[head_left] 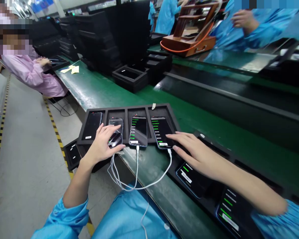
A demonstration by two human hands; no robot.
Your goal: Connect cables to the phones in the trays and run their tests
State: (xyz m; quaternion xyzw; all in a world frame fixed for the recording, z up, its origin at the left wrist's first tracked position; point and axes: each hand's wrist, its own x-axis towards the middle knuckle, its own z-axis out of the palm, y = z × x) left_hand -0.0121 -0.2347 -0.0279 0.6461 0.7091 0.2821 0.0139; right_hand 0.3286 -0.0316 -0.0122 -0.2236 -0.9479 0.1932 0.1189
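Four phones lie side by side in a black slotted tray (129, 111) at the near edge of the green worktop (102, 89). The left hand (102, 144) rests flat on the second phone (115, 132), its fingers (111, 128) spread and loose, gripping nothing. The right hand (196, 152) reaches across with fingers extended, tips touching the lower screen of the fourth phone (161, 131), which shows green lines of text; it holds nothing either. White cables (137, 172) run from the third phone (138, 130) and the fourth down over the worktop's edge. The first phone (92, 125) is dark. To my eye, light taps suit this best, keeping the wrists clear of the plugs. More lit phones sit in a second tray (214, 149) under the right forearm. A person in pink (32, 71) works further along.
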